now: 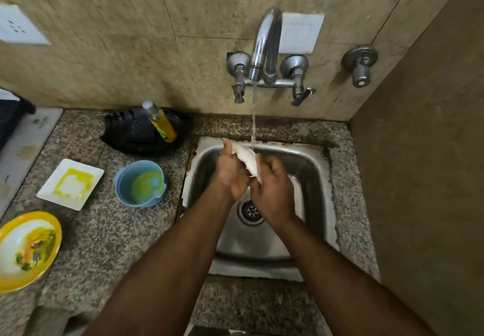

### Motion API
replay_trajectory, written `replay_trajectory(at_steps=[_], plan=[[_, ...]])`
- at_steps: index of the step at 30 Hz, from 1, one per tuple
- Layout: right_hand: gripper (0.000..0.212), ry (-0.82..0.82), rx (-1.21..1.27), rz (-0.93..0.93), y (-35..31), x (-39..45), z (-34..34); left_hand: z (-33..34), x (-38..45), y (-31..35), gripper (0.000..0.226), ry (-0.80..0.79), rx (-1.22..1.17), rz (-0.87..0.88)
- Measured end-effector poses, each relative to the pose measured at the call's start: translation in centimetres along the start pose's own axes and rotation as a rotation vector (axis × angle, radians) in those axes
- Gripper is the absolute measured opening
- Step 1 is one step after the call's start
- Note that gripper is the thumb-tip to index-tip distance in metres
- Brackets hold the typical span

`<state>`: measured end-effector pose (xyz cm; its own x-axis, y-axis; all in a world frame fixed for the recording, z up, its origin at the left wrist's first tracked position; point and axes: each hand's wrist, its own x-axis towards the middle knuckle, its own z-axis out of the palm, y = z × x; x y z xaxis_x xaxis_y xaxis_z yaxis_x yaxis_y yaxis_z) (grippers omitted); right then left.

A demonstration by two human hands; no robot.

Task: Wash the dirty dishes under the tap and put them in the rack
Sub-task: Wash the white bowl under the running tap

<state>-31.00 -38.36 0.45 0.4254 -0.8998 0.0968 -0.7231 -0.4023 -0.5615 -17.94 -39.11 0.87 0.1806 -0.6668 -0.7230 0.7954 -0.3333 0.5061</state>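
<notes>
At six o'clock both forearms reach up into the sink (309, 152), where the hands meet just above the drain (251, 211). The left hand (231, 176) grips a white dish (246, 159), thumb up along its far edge and fingers curled beneath it; the right hand (272, 186) holds the near end, fingers wrapped over the rim. The dish is tilted edge-on, so whether it is a plate or a shallow bowl I cannot tell. Water (253, 121) from the tap (264, 45) at twelve o'clock falls onto its upper end, so this piece looks mid-rinse. Out at nine o'clock on the counter (104, 231) the rest waits, all soiled as far as can be seen: a yellow bowl (26, 249) with food scraps nearest, then a square plate (70, 184) smeared yellow, then a blue cup (140, 182) with a green residue inside. Beyond them at eleven o'clock a soap bottle (160, 121) leans in a black pan (146, 133). No rack shows, nor any clean dish set aside. My reading: the job is in its early part, one dish under the water, three or more yet to wash, and nothing seen racked.
</notes>
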Motion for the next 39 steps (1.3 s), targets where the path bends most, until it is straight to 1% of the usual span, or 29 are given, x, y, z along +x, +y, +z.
replay_trajectory(at_steps=[2, 4, 6, 7, 10, 11, 12, 14, 15, 16, 17, 18, 21, 22, 24, 26, 27, 29, 30, 31, 32, 35, 36, 37, 38, 39], plan=[[0.069, -0.045, -0.041, -0.049, 0.4, -0.8, 0.5, -0.4, -0.5, 0.0, 0.077, -0.005, -0.053, 0.026], [0.072, -0.084, -0.054, -0.077, 0.5, -1.4, 0.8, -0.7, -0.9, 0.0, 0.062, 0.05, -0.004, 0.089], [0.07, -0.111, -0.042, -0.091, 0.5, -1.7, 0.8, -1.1, -1.1, 0.3, 0.042, 0.111, 0.055, 0.143], [0.066, -0.119, -0.03, -0.108, 0.4, -1.6, 0.7, -1.1, -1.6, 0.7, 0.034, 0.116, 0.073, 0.155], [0.058, -0.114, -0.011, -0.209, 0.2, -0.2, 0.8, -1.4, -1.5, 1.1, 0.034, 0.033, 0.067, 0.181], [0.058, -0.109, 0.018, -0.215, 0.2, 0.8, 0.9, -1.2, -1.9, 1.2, 0.032, 0.002, 0.087, 0.191], [0.058, -0.109, 0.065, -0.178, 0.1, 1.9, 1.1, -1.0, -1.9, 1.1, 0.028, -0.036, 0.12, 0.204], [0.056, -0.142, 0.221, 0.022, 0.3, 4.4, 1.4, -0.8, -1.8, 0.4, 0.023, -0.071, 0.219, 0.246], [0.054, -0.164, 0.284, 0.128, 0.6, 5.6, 1.5, -0.6, -2.0, 0.2, 0.021, -0.065, 0.277, 0.274], [0.052, -0.177, 0.312, 0.192, 0.9, 6.5, 1.6, -0.5, -1.9, -0.1, 0.02, -0.048, 0.322, 0.286], [0.053, -0.173, 0.296, 0.197, 0.9, 6.8, 1.5, -0.5, -1.9, -0.4, 0.02, -0.021, 0.343, 0.291], [0.055, -0.156, 0.254, 0.152, 0.7, 6.5, 1.5, -0.8, -1.6, -0.6, 0.02, -0.006, 0.343, 0.292], [0.057, -0.11, 0.144, -0.194, -0.6, 3.9, 1.7, -1.4, -1.1, -0.2, 0.023, 0.039, 0.251, 0.302], [0.056, -0.115, 0.129, -0.27, -0.9, 3.0, 1.8, -1.5, -1.0, 0.1, 0.024, 0.05, 0.231, 0.309], [0.054, -0.086, 0.13, -0.294, -1.2, 2.5, 1.9, -1.5, -1.1, 0.8, 0.028, 0.025, 0.227, 0.31], [0.054, -0.056, 0.105, -0.224, -1.0, 4.0, 2.2, -1.5, -1.1, 1.2, 0.03, -0.008, 0.269, 0.337], [0.055, -0.08, 0.089, -0.141, -0.8, 5.2, 2.3, -1.5, -1.3, 1.2, 0.028, -0.004, 0.31, 0.353], [0.052, -0.189, 0.194, 0.104, -0.4, 7.9, 2.0, -1.5, -1.5, 0.7, 0.024, -0.009, 0.348, 0.371], [0.05, -0.22, 0.276, 0.19, -0.2, 8.9, 1.9, -1.5, -1.6, 0.5, 0.023, -0.009, 0.345, 0.379], [0.048, -0.223, 0.314, 0.206, -0.3, 9.4, 1.7, -1.5, -1.7, 0.4, 0.022, -0.006, 0.342, 0.383], [0.049, -0.188, 0.281, 0.141, -0.5, 9.3, 1.7, -1.5, -1.7, 0.3, 0.022, -0.007, 0.324, 0.385], [0.053, -0.044, 0.129, -0.263, -1.2, 6.9, 1.5, -2.0, -1.5, 0.9, 0.026, -0.045, 0.259, 0.407], [0.052, -0.019, 0.111, -0.363, -0.9, 6.3, 1.6, -2.2, -1.5, 1.1, 0.027, -0.061, 0.238, 0.41], [0.051, -0.014, 0.116, -0.399, -0.7, 6.0, 1.6, -2.4, -1.7, 1.4, 0.028, -0.073, 0.221, 0.402], [0.052, -0.024, 0.14, -0.373, -0.6, 6.1, 1.6, -2.6, -1.7, 1.5, 0.027, -0.087, 0.208, 0.392], [0.053, -0.052, 0.17, -0.29, -0.6, 6.4, 1.6, -2.8, -2.0, 1.5, 0.026, -0.096, 0.212, 0.383]])
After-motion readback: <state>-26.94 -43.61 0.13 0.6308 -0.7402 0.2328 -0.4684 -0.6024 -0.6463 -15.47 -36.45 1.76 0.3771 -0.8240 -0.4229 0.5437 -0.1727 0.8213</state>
